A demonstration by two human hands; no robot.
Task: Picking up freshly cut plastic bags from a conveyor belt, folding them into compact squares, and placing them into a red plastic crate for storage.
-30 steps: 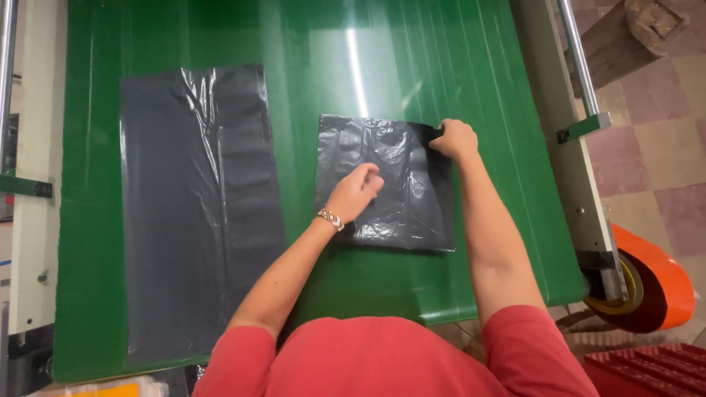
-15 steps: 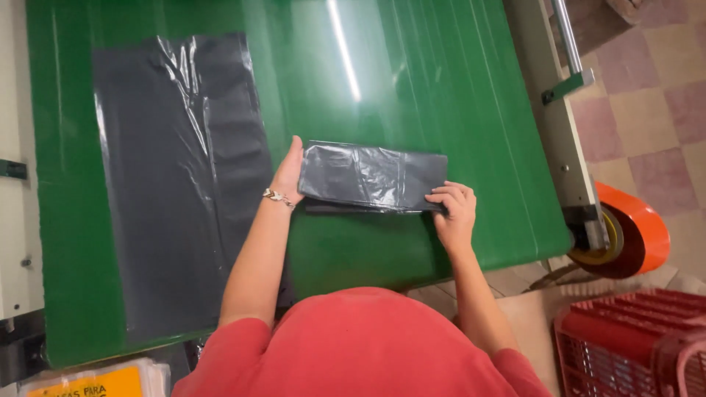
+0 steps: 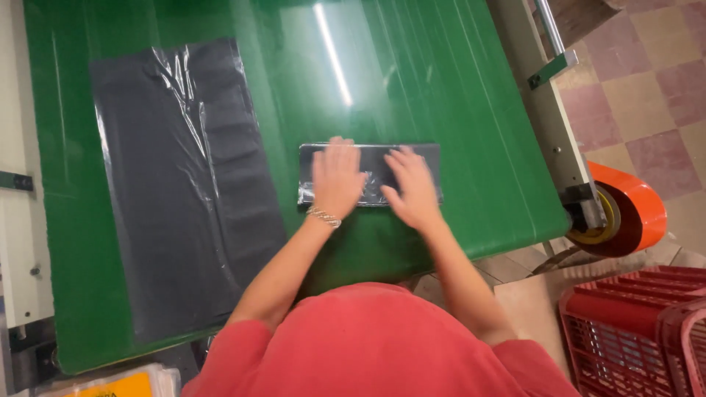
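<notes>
A folded black plastic bag (image 3: 371,158) lies as a narrow rectangle on the green table (image 3: 456,110). My left hand (image 3: 337,179) rests flat on its left half, fingers spread, a bracelet at the wrist. My right hand (image 3: 410,187) presses flat on its right half. Neither hand grips anything. To the left, a stack of unfolded black plastic bags (image 3: 184,184) lies spread out lengthwise on the same green surface, apart from both hands.
An orange roll (image 3: 625,209) is mounted at the table's right edge beside a metal side rail (image 3: 548,110). Red plastic crates (image 3: 640,323) stand on the tiled floor at lower right. A yellow-labelled packet (image 3: 118,382) lies at the bottom left.
The bag went from a squarish fold to a narrow strip. Both hands moved from the bag's ends onto its top and now lie flat on it.
</notes>
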